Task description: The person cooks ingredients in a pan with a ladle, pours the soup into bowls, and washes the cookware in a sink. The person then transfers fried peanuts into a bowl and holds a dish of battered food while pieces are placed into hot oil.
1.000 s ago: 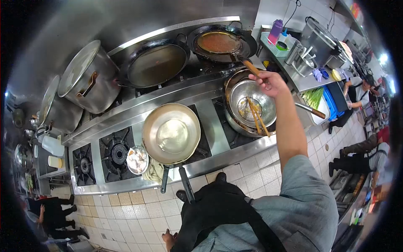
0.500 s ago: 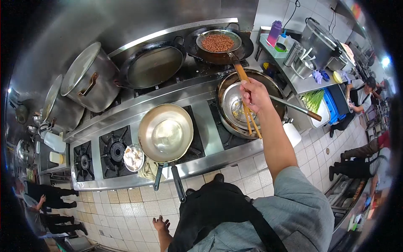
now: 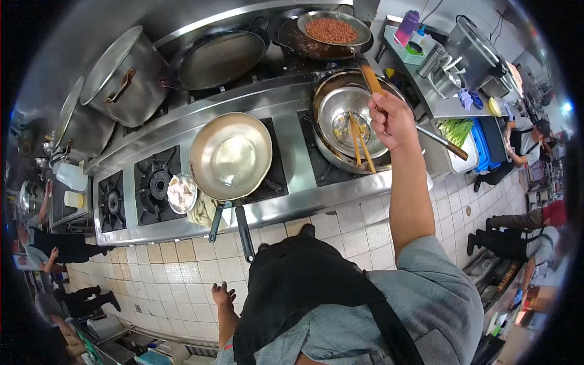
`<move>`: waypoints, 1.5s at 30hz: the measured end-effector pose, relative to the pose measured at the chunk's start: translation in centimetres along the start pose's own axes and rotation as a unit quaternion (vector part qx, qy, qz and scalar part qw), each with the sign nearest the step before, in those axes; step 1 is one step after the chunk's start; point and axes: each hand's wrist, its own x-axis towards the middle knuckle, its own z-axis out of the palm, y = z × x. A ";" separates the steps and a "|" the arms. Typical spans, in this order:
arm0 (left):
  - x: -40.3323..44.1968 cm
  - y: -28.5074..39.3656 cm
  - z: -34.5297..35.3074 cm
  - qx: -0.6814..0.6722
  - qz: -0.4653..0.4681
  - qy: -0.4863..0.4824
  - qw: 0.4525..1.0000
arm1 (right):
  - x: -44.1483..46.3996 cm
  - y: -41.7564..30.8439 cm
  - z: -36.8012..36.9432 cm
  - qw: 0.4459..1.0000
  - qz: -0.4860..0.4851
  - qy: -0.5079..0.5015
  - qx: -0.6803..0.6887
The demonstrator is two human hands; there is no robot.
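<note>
- My right grip is closing tightly around the wooden handle of a strainer, fingers wrapping over it and leaving no gap that I can see
- The strainer is showing a wide, round, shallow metal head with a pale rim, and its handle is looking orange-brown, darkening toward the head
- Small reddish-brown pieces, bean- or nut-like, are covering much of the head in a loose layer
- The head is sitting well beyond my right grip, up and to the left of it, with the handle running between the two
- It is appearing above the dark wok at the back of the stove; whether it is touching the wok I am not managing to tell
- Nearer to me, a perforated bowl is lying just beside my right grip, with wooden chopsticks leaning in it
- My left grip is hanging low in front of the floor tiles, fingers parting loosely and holding nothing, well apart from the strainer
</note>
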 end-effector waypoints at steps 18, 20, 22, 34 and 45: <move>3.7 2.1 -0.3 0.105 0.031 -0.073 0.991 | -21.4 1.0 -2.7 0.991 -0.029 0.095 -0.087; 3.5 2.7 0.1 0.101 0.044 -0.083 0.990 | -23.5 2.1 -3.1 0.991 -0.021 0.107 -0.082; 3.9 2.4 0.2 0.099 0.043 -0.097 0.989 | -25.4 3.7 -3.9 0.993 -0.012 0.104 -0.059; 0.7 -4.1 -3.0 0.094 -0.010 -0.087 0.992 | -28.6 6.2 -9.9 0.990 0.089 0.069 -0.082; -5.9 -13.5 2.7 0.108 -0.037 -0.102 0.988 | -25.1 4.6 -11.9 0.969 0.211 0.052 -0.120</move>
